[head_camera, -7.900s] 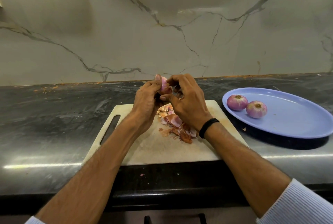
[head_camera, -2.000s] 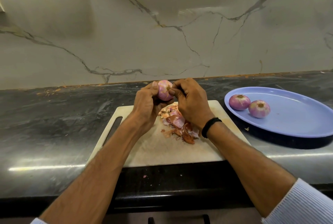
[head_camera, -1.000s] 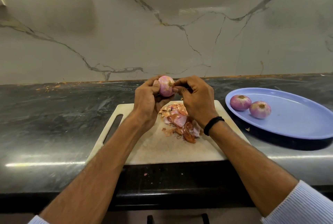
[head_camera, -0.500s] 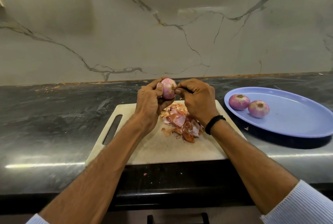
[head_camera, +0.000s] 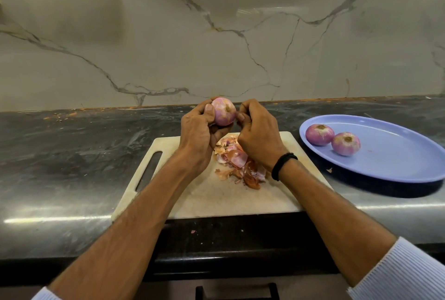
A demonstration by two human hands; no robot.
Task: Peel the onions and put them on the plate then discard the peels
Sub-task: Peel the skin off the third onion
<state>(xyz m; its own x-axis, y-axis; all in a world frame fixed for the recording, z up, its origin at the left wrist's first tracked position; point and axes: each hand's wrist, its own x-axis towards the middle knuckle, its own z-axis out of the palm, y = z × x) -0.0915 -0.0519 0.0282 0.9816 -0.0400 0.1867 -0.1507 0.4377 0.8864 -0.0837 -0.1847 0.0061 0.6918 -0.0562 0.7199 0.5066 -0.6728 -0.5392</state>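
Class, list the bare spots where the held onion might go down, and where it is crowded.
Free: the plate, right of the two peeled onions; the cutting board, its near strip between the peels and the counter edge; the counter left of the board. Crowded: the board's middle, under the left hand, right hand and held onion; the plate's left end.

wall (head_camera: 144, 34): veined pale marble | counter (head_camera: 60, 155): dark glossy stone
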